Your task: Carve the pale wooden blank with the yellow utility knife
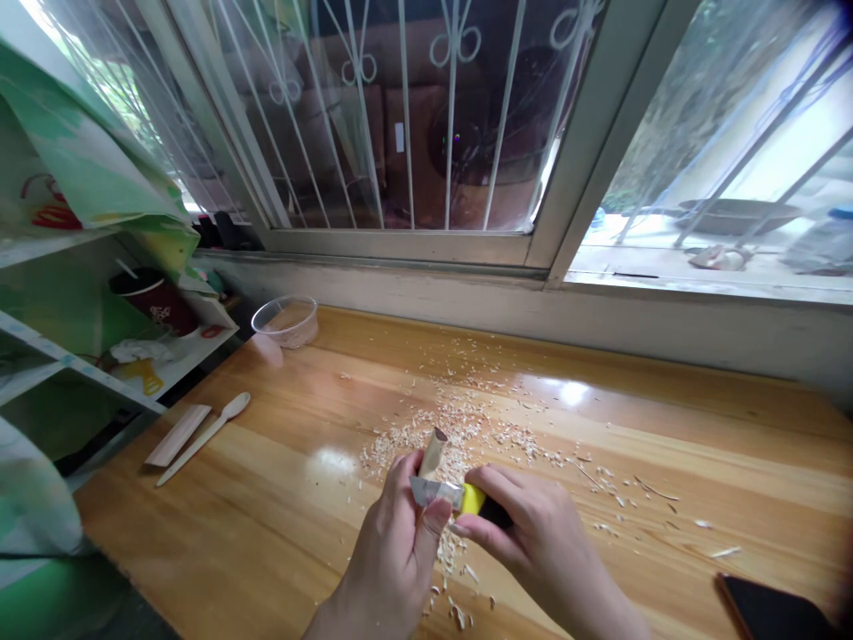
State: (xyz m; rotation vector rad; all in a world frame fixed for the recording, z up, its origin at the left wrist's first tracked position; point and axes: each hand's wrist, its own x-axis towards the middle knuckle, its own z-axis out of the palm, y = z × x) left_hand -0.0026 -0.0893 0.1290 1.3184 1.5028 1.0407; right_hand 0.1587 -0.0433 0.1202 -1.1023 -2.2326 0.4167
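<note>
My left hand [393, 542] is closed around a small piece of wood [433, 453], whose far end points up and away from me. In my right hand [533, 524] is a utility knife [474, 500] with a yellow and black handle. Its blade [436, 492] lies across the wood, and my left thumb is at the blade's near edge. The lower part of the wood is hidden by my fingers. Beneath and beyond my hands, many pale wood shavings [426, 427] are scattered over the wooden table [267, 551].
A wooden spoon [206, 436] and a flat wood piece [179, 434] lie at the left. A clear plastic bowl [286, 324] stands at the back left corner. A phone [773, 609] is at the lower right. Shelves [200, 347] border the left; a barred window [400, 133] is behind.
</note>
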